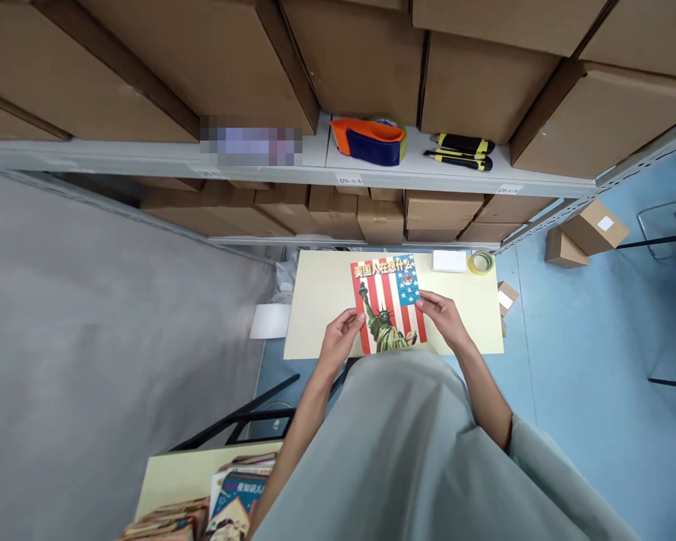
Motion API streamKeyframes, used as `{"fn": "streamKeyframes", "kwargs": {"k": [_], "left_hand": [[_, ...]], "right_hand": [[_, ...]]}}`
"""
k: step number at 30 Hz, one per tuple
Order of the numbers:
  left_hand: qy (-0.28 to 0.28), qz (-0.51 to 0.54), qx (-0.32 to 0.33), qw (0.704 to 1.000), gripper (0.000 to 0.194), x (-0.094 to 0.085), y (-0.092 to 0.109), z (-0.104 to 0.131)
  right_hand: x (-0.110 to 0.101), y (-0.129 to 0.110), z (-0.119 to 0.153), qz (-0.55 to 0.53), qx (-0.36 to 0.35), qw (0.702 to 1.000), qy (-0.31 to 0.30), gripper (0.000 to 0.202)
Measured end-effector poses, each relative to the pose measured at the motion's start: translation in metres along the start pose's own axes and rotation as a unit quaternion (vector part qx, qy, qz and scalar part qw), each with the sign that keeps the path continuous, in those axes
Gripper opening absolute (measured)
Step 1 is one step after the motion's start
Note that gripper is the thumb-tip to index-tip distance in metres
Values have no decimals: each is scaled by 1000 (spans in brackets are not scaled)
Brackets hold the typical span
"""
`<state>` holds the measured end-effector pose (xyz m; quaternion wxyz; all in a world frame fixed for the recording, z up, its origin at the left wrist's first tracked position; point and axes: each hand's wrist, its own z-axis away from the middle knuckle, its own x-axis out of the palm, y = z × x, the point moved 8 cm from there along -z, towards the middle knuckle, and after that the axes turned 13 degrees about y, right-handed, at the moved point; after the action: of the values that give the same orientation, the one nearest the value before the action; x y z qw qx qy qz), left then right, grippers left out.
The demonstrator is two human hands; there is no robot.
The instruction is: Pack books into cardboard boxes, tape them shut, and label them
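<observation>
A book (386, 308) with red and white stripes, a blue starred corner and a green Statue of Liberty on its cover is held over the pale yellow table (318, 300). My left hand (342, 334) pinches its left edge between thumb and fingers. On the opposite edge, my right hand (439, 312) grips the book near the starred corner. Its cover faces up, with Chinese lettering along the top. Behind the book, toward the table's far edge, lie a white stack of labels or paper (449, 261) and a roll of tape (481, 262).
Cardboard boxes (366, 68) fill the shelf (309, 154) ahead, which also carries an orange and blue tape dispenser (372, 141) and yellow-black box cutters (462, 152). Piled books (236, 492) rest on a second table (177, 473) at lower left. More boxes (591, 233) stand at right.
</observation>
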<state>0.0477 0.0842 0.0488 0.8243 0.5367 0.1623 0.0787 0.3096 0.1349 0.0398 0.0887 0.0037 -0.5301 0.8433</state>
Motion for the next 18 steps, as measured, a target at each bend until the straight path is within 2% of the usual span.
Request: {"fn": "streamKeyframes", "kwargs": {"k": [5, 9, 13, 18], "left_hand": [[17, 59, -26, 998, 73, 2, 9, 13], [43, 80, -21, 996, 67, -1, 16, 22], [69, 88, -12, 994, 63, -6, 20, 27], [70, 89, -17, 993, 64, -8, 23, 32]], "right_hand": [[-2, -22, 14, 18, -42, 999, -17, 55], [-1, -36, 25, 18, -66, 997, -45, 45], [0, -39, 31, 11, -73, 996, -54, 44], [-3, -37, 36, 14, -63, 997, -41, 47]]}}
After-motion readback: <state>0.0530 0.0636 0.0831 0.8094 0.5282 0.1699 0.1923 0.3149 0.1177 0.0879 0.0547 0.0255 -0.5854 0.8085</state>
